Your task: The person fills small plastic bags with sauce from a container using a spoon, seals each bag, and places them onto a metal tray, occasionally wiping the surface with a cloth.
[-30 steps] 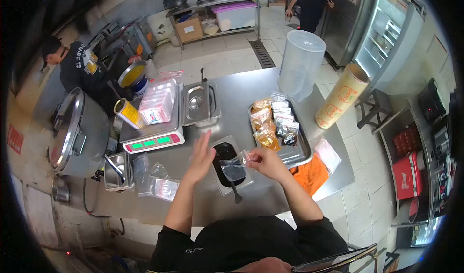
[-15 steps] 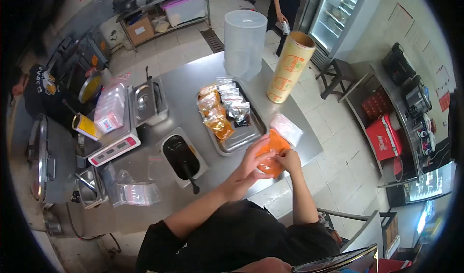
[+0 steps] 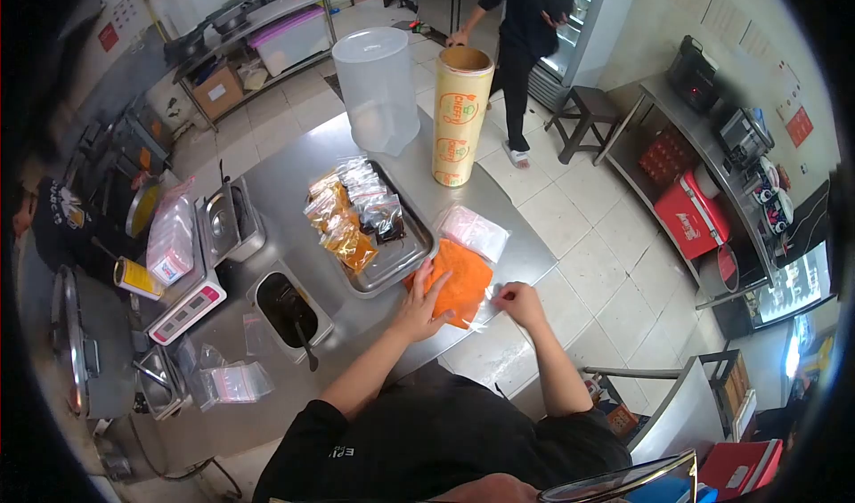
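An orange cloth-like piece point(image 3: 462, 282) lies at the table's front edge, beside the metal tray point(image 3: 392, 276). My left hand point(image 3: 417, 311) rests on its left side with the fingers spread. My right hand point(image 3: 522, 305) is just off its right edge, fingers pinched together. A scrap of clear plastic point(image 3: 485, 312) shows between the cloth and those fingertips; whether they grip it is too small to tell. Behind the cloth is a stack of clear plastic bags point(image 3: 476, 231). Small sachets of orange sauce point(image 3: 349, 247) and dark sauce point(image 3: 385, 217) lie in the tray.
A film roll point(image 3: 459, 120) and a translucent tub point(image 3: 376, 93) stand at the table's far end. To the left are a sauce pan with a ladle point(image 3: 294, 312), a scale point(image 3: 187, 312) and loose bags point(image 3: 236, 384). Another person point(image 3: 527, 31) stands beyond the table, near a stool point(image 3: 585, 116).
The orange piece has gone from being held between both hands to lying flat on the table. My right hand has moved off its edge. The view has turned, and the other person has shifted.
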Demonstrator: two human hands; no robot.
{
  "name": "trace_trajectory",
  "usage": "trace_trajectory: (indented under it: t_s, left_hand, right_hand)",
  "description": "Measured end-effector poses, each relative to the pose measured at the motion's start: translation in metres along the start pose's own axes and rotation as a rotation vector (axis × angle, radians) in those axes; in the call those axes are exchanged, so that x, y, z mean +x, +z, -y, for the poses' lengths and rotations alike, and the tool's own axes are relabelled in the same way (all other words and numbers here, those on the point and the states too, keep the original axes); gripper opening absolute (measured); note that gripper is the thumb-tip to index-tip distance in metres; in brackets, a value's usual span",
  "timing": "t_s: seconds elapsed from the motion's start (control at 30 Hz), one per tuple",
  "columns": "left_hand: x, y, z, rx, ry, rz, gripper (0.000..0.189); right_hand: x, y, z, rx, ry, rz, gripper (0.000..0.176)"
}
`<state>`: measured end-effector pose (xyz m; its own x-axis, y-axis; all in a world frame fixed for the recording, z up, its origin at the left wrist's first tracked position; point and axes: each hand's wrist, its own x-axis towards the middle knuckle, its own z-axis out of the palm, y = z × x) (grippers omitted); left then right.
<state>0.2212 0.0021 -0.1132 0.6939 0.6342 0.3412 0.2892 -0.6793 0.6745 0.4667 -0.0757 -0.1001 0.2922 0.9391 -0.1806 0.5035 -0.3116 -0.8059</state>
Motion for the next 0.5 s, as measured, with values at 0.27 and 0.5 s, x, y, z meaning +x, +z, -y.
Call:
trace_trajectory:
  t_s: [0.27,0.5]
  left_hand:
    - [0.007,0.0,-0.006,0.119,-0.112,0.01,0.071]
    - [0.008,0.001,-0.002,0.071,-0.197,-0.063,0.073]
  right_hand:
    - [0.003,0.019,0.062,-0.471,-0.77,-0.272,0.014]
    - [-0.013,0.062,0.011,-0.48,-0.802,-0.148,0.039]
